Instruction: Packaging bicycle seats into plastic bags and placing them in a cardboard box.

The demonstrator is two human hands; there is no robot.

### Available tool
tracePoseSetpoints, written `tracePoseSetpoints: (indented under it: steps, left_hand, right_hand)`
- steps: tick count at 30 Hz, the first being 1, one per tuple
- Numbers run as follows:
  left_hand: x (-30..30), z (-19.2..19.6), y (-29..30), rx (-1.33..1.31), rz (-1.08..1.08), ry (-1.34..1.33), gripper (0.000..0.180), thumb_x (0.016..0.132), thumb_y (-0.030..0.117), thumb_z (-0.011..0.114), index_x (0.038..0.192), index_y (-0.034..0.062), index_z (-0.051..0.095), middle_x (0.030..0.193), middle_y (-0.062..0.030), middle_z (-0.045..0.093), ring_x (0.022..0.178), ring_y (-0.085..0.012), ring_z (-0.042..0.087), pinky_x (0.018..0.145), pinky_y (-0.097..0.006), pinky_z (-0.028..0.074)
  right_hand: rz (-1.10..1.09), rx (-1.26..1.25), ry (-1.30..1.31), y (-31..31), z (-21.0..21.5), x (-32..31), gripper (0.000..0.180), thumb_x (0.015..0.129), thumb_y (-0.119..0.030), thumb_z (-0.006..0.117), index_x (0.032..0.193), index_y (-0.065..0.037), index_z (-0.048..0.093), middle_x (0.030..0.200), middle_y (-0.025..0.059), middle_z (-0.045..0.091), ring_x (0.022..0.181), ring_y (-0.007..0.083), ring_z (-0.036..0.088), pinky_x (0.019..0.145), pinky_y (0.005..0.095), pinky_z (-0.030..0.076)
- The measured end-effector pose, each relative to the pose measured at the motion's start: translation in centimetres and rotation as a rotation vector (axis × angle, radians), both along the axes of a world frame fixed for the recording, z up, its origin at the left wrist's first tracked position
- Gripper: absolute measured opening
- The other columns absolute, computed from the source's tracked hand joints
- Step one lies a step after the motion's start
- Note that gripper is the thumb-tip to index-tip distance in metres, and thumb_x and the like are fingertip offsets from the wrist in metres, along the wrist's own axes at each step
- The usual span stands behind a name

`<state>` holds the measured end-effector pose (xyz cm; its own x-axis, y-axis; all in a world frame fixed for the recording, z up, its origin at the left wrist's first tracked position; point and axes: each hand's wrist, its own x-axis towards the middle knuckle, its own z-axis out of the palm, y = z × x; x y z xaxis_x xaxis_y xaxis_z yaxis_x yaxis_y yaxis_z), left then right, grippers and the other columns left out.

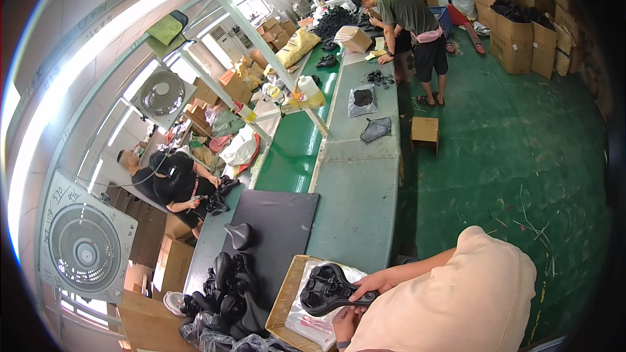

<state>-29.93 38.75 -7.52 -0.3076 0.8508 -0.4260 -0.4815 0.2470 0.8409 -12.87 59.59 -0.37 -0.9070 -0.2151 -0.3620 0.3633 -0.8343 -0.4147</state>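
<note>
A black bicycle saddle (324, 289) is held underside up, its wide rear pointing away from me. My right hand (377, 284) grips the narrow nose, fingers closed around it. Lower down, my left hand (345, 323) is closed at the same nose from below; part of its fingers is hidden. Under the saddle stands an open cardboard box (282, 305) with clear plastic bags (312, 327) in it. Left of the box is a heap of black saddles (229, 287), some in plastic wrap. One single saddle (239, 236) lies apart on a dark mat (279, 218).
A long green workbench (355, 189) runs away from me, bearing a grey cloth piece (376, 130) and a bagged black part (362, 98). Co-workers stand on its left (177, 179) and far right side (407, 16). A small carton (424, 132) sits beside the bench.
</note>
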Motion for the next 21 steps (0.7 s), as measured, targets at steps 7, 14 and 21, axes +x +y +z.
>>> tracePoseSetpoints:
  steps: [7,14,21]
  left_hand:
    - [-1.3,5.4,-2.2,0.240,0.420,-0.425,0.014,0.108,0.022,0.069,0.105,0.0086,0.070,0.100,-0.0065,0.078,0.087,-0.0185,0.076,0.082,-0.035,0.064]
    - [-8.1,6.5,-7.5,0.308,0.463,-0.778,0.052,0.097,0.050,0.079,0.118,0.0031,0.071,0.105,-0.0133,0.073,0.085,-0.0226,0.069,0.076,-0.043,0.060]
    - [-10.6,9.1,-8.4,-0.061,0.257,-0.089,0.052,0.104,0.061,0.062,0.093,0.0096,0.064,0.090,-0.0052,0.066,0.094,-0.0186,0.063,0.087,-0.046,0.054]
  right_hand:
    - [-0.130,-0.011,0.019,0.6,-1.1,-0.4,0.033,0.100,-0.015,0.078,0.125,-0.004,0.060,0.107,0.0103,0.071,0.091,0.0212,0.074,0.076,0.0342,0.065]
    - [-0.275,-0.218,0.177,1.7,-0.9,-0.9,0.036,0.107,-0.021,0.070,0.133,0.002,0.060,0.115,0.0135,0.070,0.102,0.0212,0.071,0.087,0.0358,0.062]
    - [-0.168,0.253,0.330,2.9,3.3,0.3,0.063,0.096,-0.013,0.082,0.148,-0.008,0.047,0.121,0.0118,0.067,0.102,0.0210,0.071,0.090,0.0385,0.062]
